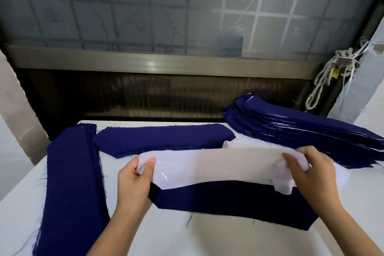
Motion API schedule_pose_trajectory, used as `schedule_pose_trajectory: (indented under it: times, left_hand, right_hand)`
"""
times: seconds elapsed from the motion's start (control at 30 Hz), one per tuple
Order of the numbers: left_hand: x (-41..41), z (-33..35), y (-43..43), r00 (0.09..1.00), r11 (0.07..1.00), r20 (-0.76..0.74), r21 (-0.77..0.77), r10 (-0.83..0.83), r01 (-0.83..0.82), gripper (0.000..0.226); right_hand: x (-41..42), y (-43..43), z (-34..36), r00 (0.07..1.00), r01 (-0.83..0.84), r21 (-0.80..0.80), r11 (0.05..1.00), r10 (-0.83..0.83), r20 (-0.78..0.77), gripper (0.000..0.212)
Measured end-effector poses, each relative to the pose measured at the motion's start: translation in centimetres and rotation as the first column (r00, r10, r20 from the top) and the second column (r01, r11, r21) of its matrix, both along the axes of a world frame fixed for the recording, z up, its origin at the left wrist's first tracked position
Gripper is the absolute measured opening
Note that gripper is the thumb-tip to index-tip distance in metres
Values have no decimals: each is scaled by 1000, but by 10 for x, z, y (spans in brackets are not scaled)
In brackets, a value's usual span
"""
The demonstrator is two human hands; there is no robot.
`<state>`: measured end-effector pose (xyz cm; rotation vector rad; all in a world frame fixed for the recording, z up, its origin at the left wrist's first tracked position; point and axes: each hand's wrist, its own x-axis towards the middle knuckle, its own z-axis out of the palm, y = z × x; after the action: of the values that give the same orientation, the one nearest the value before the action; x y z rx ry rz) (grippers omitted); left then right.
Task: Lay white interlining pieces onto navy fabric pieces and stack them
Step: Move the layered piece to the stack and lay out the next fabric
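Observation:
A long white interlining piece [214,167] is stretched between both hands above a navy fabric piece [234,201] that lies flat on the white table. My left hand [135,181] pinches the strip's left end, thumb on top. My right hand [311,174] grips its right end, where more white interlining [284,185] bunches under the fingers. The strip hides the navy piece's far edge.
A tall stack of navy pieces with white layers [301,131] sits at the right rear. Another navy pile [162,139] lies behind the strip, and a long navy stack [72,183] runs down the left. The table [207,239] ends at a dark window sill. Rope [326,81] hangs at right.

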<state>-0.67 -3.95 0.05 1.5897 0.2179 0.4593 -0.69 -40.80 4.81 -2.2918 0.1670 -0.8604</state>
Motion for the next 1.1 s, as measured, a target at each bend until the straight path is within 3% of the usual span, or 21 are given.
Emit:
schedule_pose_trajectory:
  times: [0.07, 0.17, 0.27, 0.37, 0.43, 0.63, 0.8, 1.1]
  left_hand:
    - [-1, 0, 1, 997, 996, -2, 27, 83, -83, 21]
    - [2, -3, 3, 988, 985, -32, 85, 154, -151, 18]
    - [0, -5, 2, 987, 960, -75, 254, 144, -121, 18]
    - [-3, -6, 0, 985, 855, -121, 516, 119, -40, 15]
    - [-4, -6, -1, 981, 802, -142, 597, 131, -21, 14]
    - [-5, -4, -1, 984, 809, -132, 588, 122, -22, 24]
    - [-7, -1, 0, 975, 786, -144, 617, 170, -46, 23]
    - [-12, 5, -1, 952, 729, -161, 679, 261, -85, 19]
  right_hand:
    - [-9, 0, -4, 999, 32, 201, 979, -25, -38, 19]
    - [-24, 2, -15, 995, 84, 310, 947, -60, -85, 22]
    - [-36, 2, -32, 989, 57, 284, 957, -14, -150, 27]
    - [-43, 1, -42, 978, 21, 199, 980, 21, -208, 26]
    - [-45, 0, -45, 970, 44, 122, 992, -14, -241, 22]
    - [-47, 2, -48, 981, 88, -81, 993, -100, -168, 24]
    - [-54, 5, -44, 976, 92, 17, 996, -87, -199, 31]
    - [-61, 15, -37, 962, 163, -78, 984, -176, -210, 36]
